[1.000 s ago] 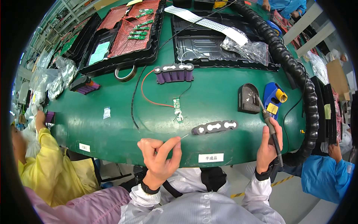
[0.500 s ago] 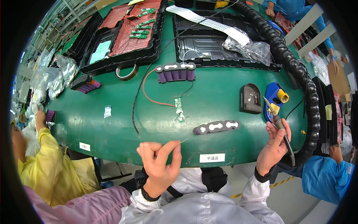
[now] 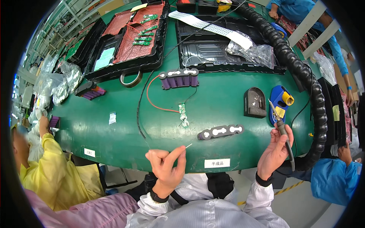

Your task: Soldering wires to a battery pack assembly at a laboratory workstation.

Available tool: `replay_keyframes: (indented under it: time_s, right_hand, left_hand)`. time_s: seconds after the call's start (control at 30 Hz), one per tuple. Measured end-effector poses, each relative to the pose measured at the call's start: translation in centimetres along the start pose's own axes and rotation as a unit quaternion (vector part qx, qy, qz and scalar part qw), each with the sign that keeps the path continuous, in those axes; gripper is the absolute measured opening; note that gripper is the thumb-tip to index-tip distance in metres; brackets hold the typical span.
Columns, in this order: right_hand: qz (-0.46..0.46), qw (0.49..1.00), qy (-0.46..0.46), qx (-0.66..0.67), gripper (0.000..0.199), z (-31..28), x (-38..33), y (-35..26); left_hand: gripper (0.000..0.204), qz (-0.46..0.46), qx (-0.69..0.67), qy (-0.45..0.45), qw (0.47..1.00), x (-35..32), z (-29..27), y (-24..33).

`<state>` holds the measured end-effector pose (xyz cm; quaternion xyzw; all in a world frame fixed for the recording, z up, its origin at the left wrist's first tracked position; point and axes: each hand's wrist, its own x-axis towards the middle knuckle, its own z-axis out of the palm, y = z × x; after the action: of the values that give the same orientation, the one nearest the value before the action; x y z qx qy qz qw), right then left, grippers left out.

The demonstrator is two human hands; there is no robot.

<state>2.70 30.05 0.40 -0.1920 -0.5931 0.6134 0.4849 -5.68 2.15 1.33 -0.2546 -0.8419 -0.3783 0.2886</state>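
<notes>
Between thumb and forefinger of left hand (image 3: 166, 166): thin solder wire (image 3: 188, 146), pinched, tip free. Right hand (image 3: 274, 153): closed around soldering iron (image 3: 280, 128). Ahead: small circuit board (image 3: 183, 113), purple battery pack (image 3: 179, 79). Risk: hot tip straying burns fingers or mat.

Black corrugated hose (image 3: 304, 76), tape roll (image 3: 131, 78)

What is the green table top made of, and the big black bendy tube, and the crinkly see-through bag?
The green table top looks like a smooth rubbery or plastic mat: it shines softly under the lights. The black tube seems to be ribbed plastic hose, with rings all along it. The see-through bag looks like thin, glossy plastic film, wrinkled and glinting.
</notes>
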Motion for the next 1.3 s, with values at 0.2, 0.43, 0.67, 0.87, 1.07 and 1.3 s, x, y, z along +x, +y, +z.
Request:
replay_keyframes:
  time_s: [0.2,0.43,0.67,0.87,1.07,1.3]
  right_hand:
    - [-0.039,0.995,0.023,-0.09,0.031,0.4,-1.3,1.9]
    - [-0.088,0.983,-0.02,-0.16,0.032,0.2,-2.3,2.1]
    - [-0.079,0.986,-0.017,-0.147,0.029,0.0,-2.6,2.5]
    - [-0.078,0.988,-0.009,-0.135,0.031,0.1,-2.5,2.3]
    - [-0.068,0.984,0.023,-0.165,0.03,0.7,-2.5,1.8]
    - [-0.154,0.976,0.044,-0.146,0.05,0.6,-2.8,-2.2]
  left_hand:
    - [0.028,-0.015,-0.027,-0.008,1.0,-0.6,0.9,-0.1]
    - [0.025,-0.059,-0.044,-0.005,0.997,-0.4,0.9,-0.2]
    - [0.026,-0.067,-0.043,-0.026,0.997,-0.5,0.8,-0.4]
    - [0.026,-0.074,-0.044,-0.036,0.996,-0.4,0.9,-0.4]
    - [0.024,-0.056,-0.007,-0.052,0.997,0.8,0.7,0.3]
    - [0.028,-0.064,0.018,-0.061,0.996,3.2,-1.6,2.2]
